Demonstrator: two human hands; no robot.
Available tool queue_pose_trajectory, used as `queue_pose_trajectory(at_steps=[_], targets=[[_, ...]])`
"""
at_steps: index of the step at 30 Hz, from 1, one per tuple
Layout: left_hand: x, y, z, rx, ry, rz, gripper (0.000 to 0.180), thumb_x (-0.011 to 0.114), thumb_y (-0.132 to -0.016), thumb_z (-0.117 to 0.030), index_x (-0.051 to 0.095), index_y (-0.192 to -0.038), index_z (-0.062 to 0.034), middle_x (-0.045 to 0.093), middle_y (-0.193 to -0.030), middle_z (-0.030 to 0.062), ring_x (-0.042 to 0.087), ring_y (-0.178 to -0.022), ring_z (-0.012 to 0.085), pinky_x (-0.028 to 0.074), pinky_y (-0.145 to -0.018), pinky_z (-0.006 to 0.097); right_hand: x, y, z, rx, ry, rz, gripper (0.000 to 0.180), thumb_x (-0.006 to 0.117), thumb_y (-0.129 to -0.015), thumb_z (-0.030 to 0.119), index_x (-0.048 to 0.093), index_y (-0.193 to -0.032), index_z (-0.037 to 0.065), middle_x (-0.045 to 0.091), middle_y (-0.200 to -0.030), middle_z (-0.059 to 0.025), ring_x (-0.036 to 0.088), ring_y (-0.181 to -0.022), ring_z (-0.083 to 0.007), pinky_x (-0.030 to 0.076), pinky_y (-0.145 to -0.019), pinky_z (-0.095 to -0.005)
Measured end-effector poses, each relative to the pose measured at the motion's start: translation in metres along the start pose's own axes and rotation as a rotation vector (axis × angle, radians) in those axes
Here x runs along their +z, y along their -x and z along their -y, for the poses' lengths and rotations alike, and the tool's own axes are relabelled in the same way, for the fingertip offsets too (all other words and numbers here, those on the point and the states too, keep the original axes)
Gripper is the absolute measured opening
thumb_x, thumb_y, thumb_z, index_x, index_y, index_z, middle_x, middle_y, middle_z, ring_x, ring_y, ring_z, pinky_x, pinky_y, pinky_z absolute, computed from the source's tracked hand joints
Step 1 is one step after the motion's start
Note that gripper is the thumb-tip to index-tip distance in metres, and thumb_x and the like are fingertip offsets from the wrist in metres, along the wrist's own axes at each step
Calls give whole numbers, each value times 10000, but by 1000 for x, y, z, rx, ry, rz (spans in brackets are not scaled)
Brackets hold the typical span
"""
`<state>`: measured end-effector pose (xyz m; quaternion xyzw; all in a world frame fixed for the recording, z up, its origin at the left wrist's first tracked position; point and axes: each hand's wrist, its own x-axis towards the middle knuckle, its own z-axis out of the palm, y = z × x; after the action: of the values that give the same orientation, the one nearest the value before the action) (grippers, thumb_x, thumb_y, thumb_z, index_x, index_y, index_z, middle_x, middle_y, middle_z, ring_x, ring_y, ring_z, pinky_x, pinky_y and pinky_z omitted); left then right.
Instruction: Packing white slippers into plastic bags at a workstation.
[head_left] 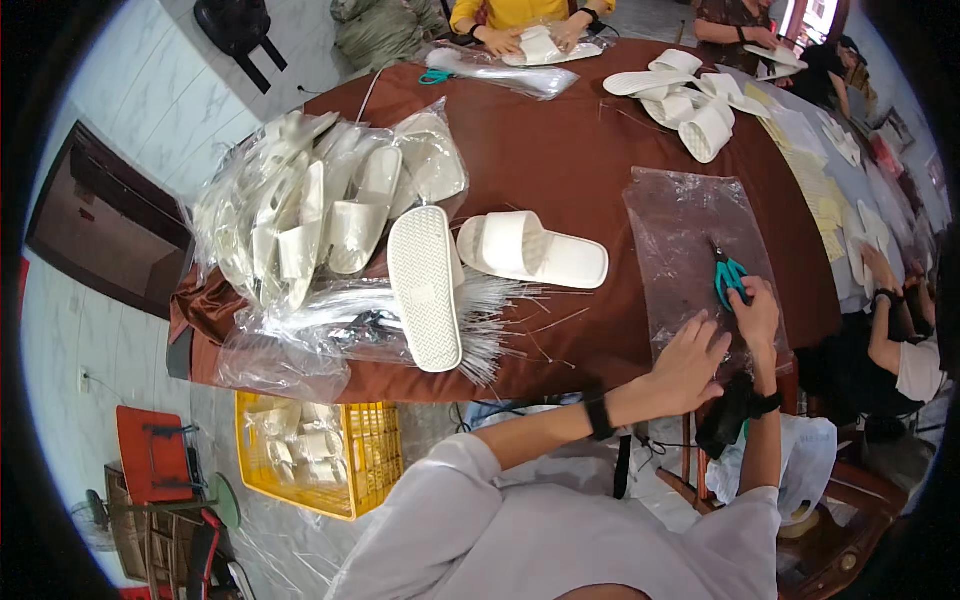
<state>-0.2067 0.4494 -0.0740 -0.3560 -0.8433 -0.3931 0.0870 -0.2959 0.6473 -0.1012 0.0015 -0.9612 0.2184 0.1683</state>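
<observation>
My right hand (757,312) is closed round the teal handles of small pliers (730,278), their dark tip pointing away from me. Beneath them a clear plastic bag (690,215) lies flat on the brown tablecloth. Over the near end of that bag, my left hand (688,368) has its fingers spread and holds nothing. To the left of the bag rests a white slipper (560,258) on its side. Another white slipper (428,290) shows its patterned sole and leans against it. Thin white ties (485,335) fan out from a clear bag under the slippers.
A heap of bagged white slippers (300,210) covers the table's left. More loose slippers (690,105) lie at the far right. Across the table, a person in yellow (520,15) handles a slipper. A yellow crate (370,455) with bagged slippers stands on the floor.
</observation>
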Motion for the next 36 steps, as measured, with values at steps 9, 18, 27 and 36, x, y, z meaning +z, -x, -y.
queue_pose_trajectory(at_steps=[9,18,27,36], targets=[[-193,117,-18,-305,171,0,616,685,-791,-214,416,-1320,-49,439,-1265,201,432,-1180,364,381,-967,424,-8,-1,-4,-42,68,10,325,679,-792,225,581,-1036,33,582,-916,-144,587,-844,-302,463,-728,-393],[-217,234,71,-896,-96,-545,647,697,-772,-164,380,-1298,41,495,-1144,224,524,-1024,316,442,-860,378,-28,44,199,-177,-395,154,203,631,-811,117,610,-998,42,591,-917,-120,599,-787,-234,479,-666,-329],[-206,219,95,-795,523,-828,587,639,-827,-59,330,-1318,35,588,-944,125,618,-747,140,500,-608,236,49,108,316,-619,-597,479,798,758,-679,173,304,-1308,-13,400,-1181,-208,477,-1071,-376,460,-849,-411],[-217,134,60,-638,450,-830,496,613,-862,-88,381,-1291,7,580,-924,62,564,-756,87,475,-649,194,48,87,322,-501,-482,363,585,660,-771,115,392,-1281,12,495,-1131,-206,530,-1027,-388,463,-822,-423]])
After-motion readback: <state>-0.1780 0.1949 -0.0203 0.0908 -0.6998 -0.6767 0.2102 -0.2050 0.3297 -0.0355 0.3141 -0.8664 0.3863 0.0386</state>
